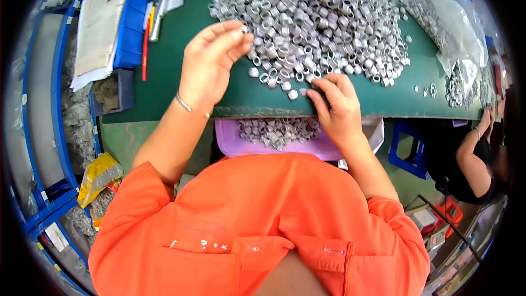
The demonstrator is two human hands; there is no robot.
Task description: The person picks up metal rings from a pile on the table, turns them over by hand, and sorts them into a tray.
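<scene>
A big heap of small grey metal rings (307, 16) covers the middle of the green table. Over the heap's left edge, my left hand (208, 63) is raised and pinches one small metal ring (244, 29) between thumb and fingertips. My right hand (339, 104) is at the table's front edge, fingers curled and thumb close to the index finger. Its fingertips touch the loose rings at the near edge of the heap; whether one is held between them is hidden. Below the table edge, a purple basket (227, 141) in front of my body contains many similar rings.
On the left are a blue bin (134, 19) with papers, a red pen (145, 55) and blue shelving (60, 93). Plastic bags of parts (452, 19) lie at the right. Another person's arm (474, 156) and a blue stool (402, 151) are at the right.
</scene>
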